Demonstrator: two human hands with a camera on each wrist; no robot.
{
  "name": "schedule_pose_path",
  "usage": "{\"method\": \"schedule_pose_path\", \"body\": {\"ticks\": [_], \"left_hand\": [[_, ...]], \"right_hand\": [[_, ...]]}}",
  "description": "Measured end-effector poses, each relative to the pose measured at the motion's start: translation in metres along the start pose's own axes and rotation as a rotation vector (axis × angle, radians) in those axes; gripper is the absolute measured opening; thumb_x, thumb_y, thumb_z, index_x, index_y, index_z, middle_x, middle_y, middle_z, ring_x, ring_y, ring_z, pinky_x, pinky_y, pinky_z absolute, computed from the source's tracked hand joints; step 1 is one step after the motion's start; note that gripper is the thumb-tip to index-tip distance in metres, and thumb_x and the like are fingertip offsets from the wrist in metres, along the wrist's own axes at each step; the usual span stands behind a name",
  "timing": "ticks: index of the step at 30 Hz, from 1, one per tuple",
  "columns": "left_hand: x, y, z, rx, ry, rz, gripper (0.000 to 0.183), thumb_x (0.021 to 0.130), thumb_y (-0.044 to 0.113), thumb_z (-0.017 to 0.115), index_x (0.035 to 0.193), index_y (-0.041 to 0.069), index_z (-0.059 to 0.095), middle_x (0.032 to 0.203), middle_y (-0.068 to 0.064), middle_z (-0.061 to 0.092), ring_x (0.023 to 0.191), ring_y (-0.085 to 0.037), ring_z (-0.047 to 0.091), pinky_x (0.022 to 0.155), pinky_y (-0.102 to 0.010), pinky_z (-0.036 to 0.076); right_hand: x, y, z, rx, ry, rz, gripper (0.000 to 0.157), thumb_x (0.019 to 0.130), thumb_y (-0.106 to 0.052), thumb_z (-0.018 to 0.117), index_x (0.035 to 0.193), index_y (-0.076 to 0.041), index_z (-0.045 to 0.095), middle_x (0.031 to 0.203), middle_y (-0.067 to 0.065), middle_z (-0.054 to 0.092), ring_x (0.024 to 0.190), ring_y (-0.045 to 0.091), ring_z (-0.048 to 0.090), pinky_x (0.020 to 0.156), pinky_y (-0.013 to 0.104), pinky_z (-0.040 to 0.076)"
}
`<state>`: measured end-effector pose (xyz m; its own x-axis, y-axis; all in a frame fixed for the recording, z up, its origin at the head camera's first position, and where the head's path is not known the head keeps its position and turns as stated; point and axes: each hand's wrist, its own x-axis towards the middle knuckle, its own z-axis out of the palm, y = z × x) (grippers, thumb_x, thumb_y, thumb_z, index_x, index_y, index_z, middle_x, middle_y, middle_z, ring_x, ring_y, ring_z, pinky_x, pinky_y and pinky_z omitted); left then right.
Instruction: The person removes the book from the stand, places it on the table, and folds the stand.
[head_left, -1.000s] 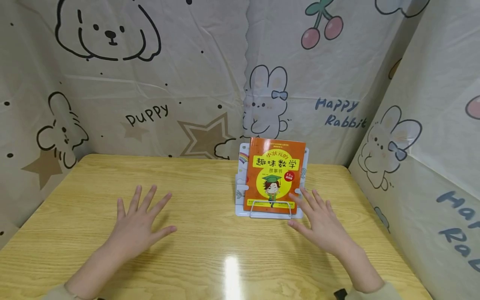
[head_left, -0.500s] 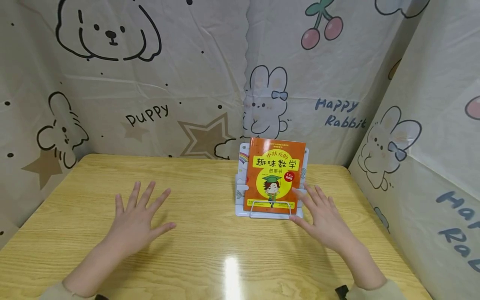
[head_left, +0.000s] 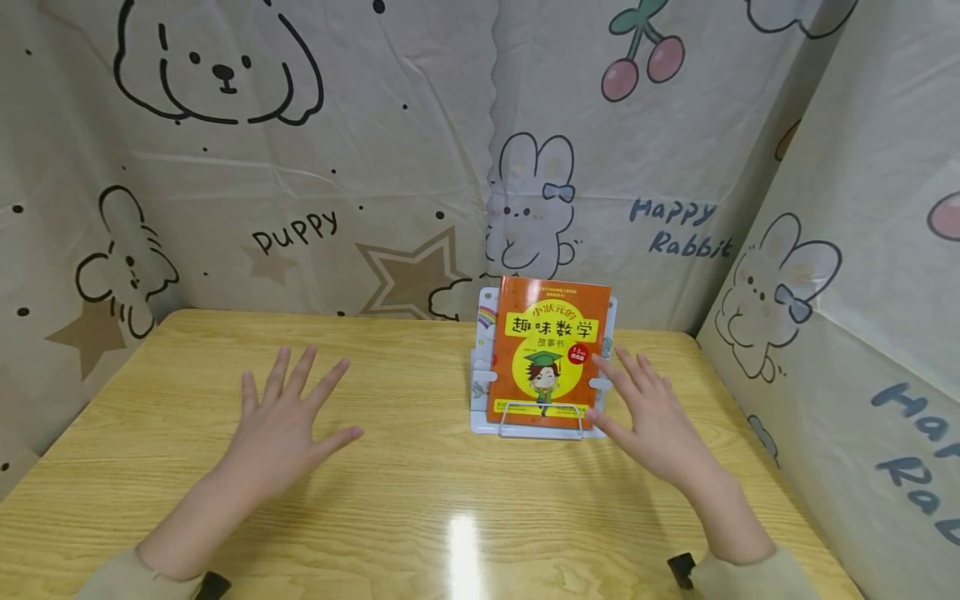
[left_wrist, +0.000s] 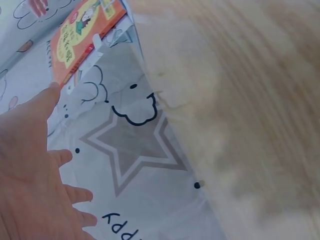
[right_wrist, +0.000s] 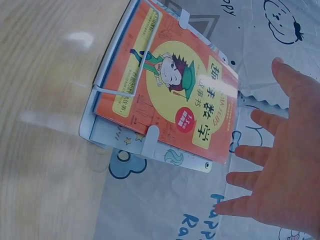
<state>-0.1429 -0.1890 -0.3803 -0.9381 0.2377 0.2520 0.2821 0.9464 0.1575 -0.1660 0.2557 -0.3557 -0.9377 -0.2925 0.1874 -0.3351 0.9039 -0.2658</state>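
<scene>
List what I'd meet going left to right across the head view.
Leftmost printed brown star, left hand, white light reflection, orange book, right hand, rightmost rabbit drawing.

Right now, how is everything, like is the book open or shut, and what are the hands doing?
Orange math storybook: shut, leaning upright, front cover showing
White book stand: set up on the table, holding the storybook
Wire rest: out in front of the cover's bottom
Left hand: fingers spread, holding nothing
Right hand: fingers spread, beside the storybook, holding nothing
Printed cloth: hanging, creased
Wooden table: shiny, reflecting light
</scene>
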Motion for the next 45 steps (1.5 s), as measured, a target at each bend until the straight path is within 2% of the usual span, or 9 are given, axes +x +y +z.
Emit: {"method": "schedule_pose_path", "body": {"ticks": [7, 14, 20, 28, 35, 40, 45], "left_hand": [[0.012, 0.009, -0.005, -0.027, 0.033, 0.007, 0.085, 0.084, 0.066, 0.051, 0.152, 0.026, 0.018, 0.156, -0.021, 0.009, 0.142, -0.044, -0.006, 0.100, -0.075, -0.005], [0.024, 0.023, -0.006, -0.056, 0.022, 0.014, 0.086, 0.084, 0.069, 0.047, 0.152, 0.025, 0.017, 0.156, -0.021, 0.008, 0.142, -0.043, -0.005, 0.102, -0.074, -0.003], [0.037, 0.036, -0.002, -0.093, 0.092, 0.028, 0.086, 0.083, 0.066, 0.052, 0.151, 0.022, 0.023, 0.155, -0.022, 0.015, 0.142, -0.045, 0.004, 0.103, -0.074, 0.008], [0.052, 0.054, 0.005, -0.189, 0.137, 0.028, 0.083, 0.084, 0.060, 0.058, 0.149, 0.021, 0.026, 0.153, -0.021, 0.018, 0.141, -0.043, 0.011, 0.108, -0.068, 0.013], [0.062, 0.072, 0.012, -0.287, 0.179, 0.027, 0.082, 0.083, 0.057, 0.060, 0.149, 0.022, 0.026, 0.152, -0.018, 0.022, 0.139, -0.040, 0.019, 0.110, -0.061, 0.017], [0.068, 0.083, 0.019, -0.382, 0.192, -0.008, 0.082, 0.083, 0.055, 0.062, 0.149, 0.025, 0.024, 0.153, -0.014, 0.022, 0.139, -0.037, 0.020, 0.109, -0.061, 0.022], [0.075, 0.094, 0.025, -0.466, 0.192, -0.044, 0.081, 0.083, 0.050, 0.064, 0.149, 0.023, 0.024, 0.152, -0.014, 0.023, 0.139, -0.036, 0.022, 0.107, -0.062, 0.025]], "right_hand": [[0.009, 0.000, -0.006, 0.035, 0.049, -0.003, 0.074, 0.090, -0.053, 0.055, 0.151, -0.028, 0.021, 0.158, 0.012, 0.012, 0.143, 0.040, 0.006, 0.107, 0.069, 0.012], [0.016, -0.002, -0.011, 0.047, 0.082, 0.013, 0.074, 0.090, -0.053, 0.053, 0.151, -0.025, 0.022, 0.158, 0.010, 0.009, 0.143, 0.039, 0.008, 0.104, 0.070, 0.019], [0.025, -0.005, -0.012, 0.087, 0.119, 0.038, 0.072, 0.090, -0.052, 0.054, 0.150, -0.026, 0.023, 0.159, 0.008, 0.007, 0.143, 0.040, 0.008, 0.099, 0.073, 0.023], [0.035, -0.002, -0.011, 0.154, 0.166, 0.037, 0.070, 0.092, -0.047, 0.055, 0.150, -0.025, 0.023, 0.159, 0.009, 0.008, 0.140, 0.042, 0.016, 0.099, 0.073, 0.024], [0.041, 0.000, -0.005, 0.217, 0.231, 0.055, 0.072, 0.090, -0.044, 0.059, 0.150, -0.023, 0.024, 0.158, 0.010, 0.013, 0.140, 0.042, 0.018, 0.099, 0.073, 0.023], [0.045, 0.000, 0.000, 0.266, 0.273, 0.064, 0.071, 0.091, -0.043, 0.058, 0.150, -0.022, 0.026, 0.156, 0.012, 0.017, 0.139, 0.042, 0.019, 0.099, 0.074, 0.022], [0.049, 0.001, 0.004, 0.300, 0.304, 0.081, 0.069, 0.091, -0.044, 0.057, 0.149, -0.023, 0.026, 0.156, 0.010, 0.018, 0.139, 0.041, 0.022, 0.099, 0.074, 0.023]]}}
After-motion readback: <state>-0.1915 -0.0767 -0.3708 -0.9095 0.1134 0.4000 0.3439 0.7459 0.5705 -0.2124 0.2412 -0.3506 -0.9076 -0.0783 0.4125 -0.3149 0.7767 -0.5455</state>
